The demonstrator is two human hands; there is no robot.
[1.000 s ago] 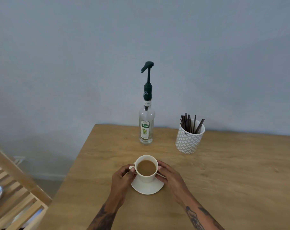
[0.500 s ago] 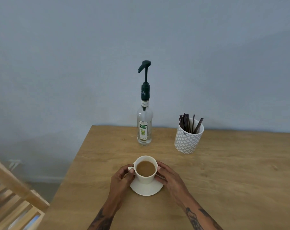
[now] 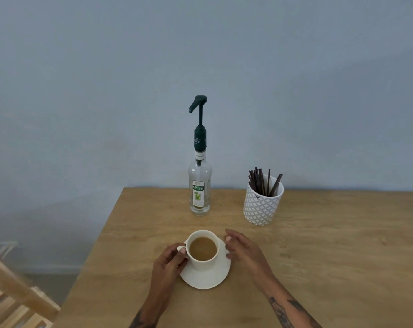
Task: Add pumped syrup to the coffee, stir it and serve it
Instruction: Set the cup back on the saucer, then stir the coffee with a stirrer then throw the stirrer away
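Note:
A cream cup of milky coffee (image 3: 202, 249) stands on a cream saucer (image 3: 206, 279) near the table's front. My left hand (image 3: 168, 263) pinches the cup's handle on its left side. To the cup's right, my right hand (image 3: 242, 248) hovers with fingers spread, a small gap from the cup, over the saucer's rim. Behind the cup stands a clear syrup bottle (image 3: 200, 188) with a dark green pump (image 3: 198, 104), its spout pointing left. A white patterned holder (image 3: 262, 204) with several dark stir sticks (image 3: 263, 181) stands to the bottle's right.
The wooden table (image 3: 330, 256) ends at its left edge near a light wooden slatted rack (image 3: 13, 301) at the lower left. A plain blue-grey wall rises right behind the table.
My right hand has come off the cup and opened, moving slightly right. The left hand stays on the handle. The view has shifted a little.

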